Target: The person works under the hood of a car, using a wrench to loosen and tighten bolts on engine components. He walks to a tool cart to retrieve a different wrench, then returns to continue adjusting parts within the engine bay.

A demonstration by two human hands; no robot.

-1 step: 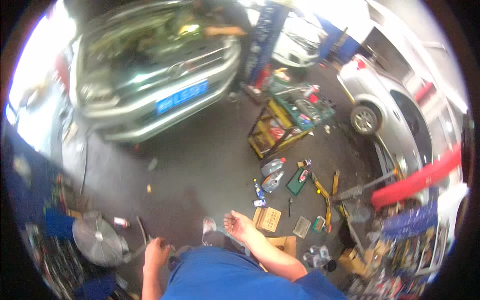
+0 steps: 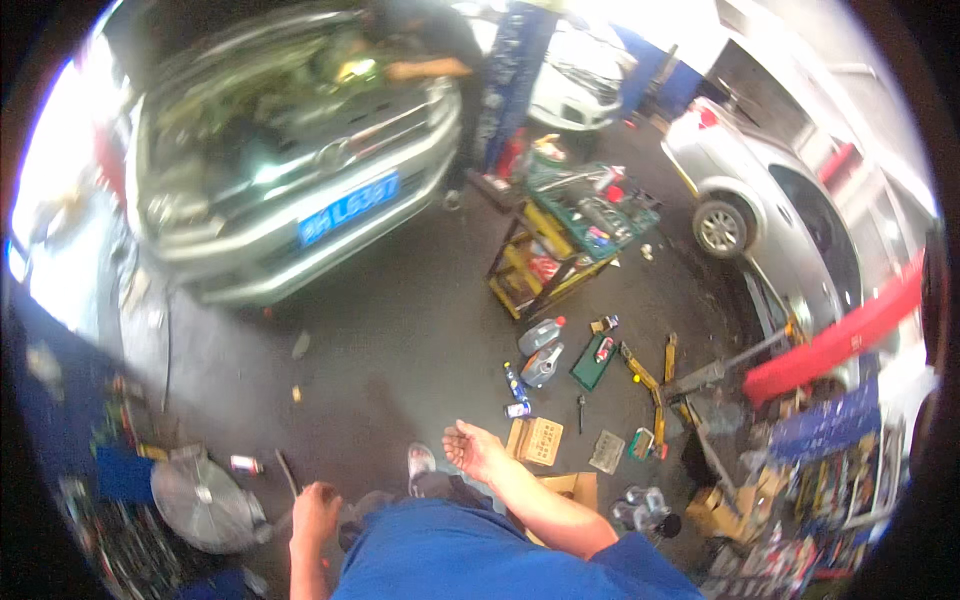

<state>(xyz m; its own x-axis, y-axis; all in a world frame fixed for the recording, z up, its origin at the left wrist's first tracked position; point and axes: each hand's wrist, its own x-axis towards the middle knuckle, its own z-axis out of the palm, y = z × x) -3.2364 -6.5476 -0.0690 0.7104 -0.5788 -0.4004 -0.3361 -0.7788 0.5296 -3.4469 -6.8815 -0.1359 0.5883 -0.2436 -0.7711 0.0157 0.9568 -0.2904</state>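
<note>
My right hand hangs in front of my blue shirt, palm turned up. Its fingers are slightly bent and apart, with nothing in them. My left hand is low on the left, back upward, fingers loosely bent; I see no object in it. Neither hand touches anything that I can make out. Beyond the right hand, a cardboard box lies on the floor, and an open carton is partly hidden behind my right forearm. Past the left hand stands a round metal fan. One foot shows between my hands.
A silver car with its hood raised stands ahead left, a person's arm over its engine. A loaded tool cart, grey jugs, a green tray and yellow lift arms lie ahead right. Another silver car stands farther right.
The view has turned slightly, so the cars and tool cart sit a little farther left in it. My foot shows more fully. Both hands keep nearly the same pose.
</note>
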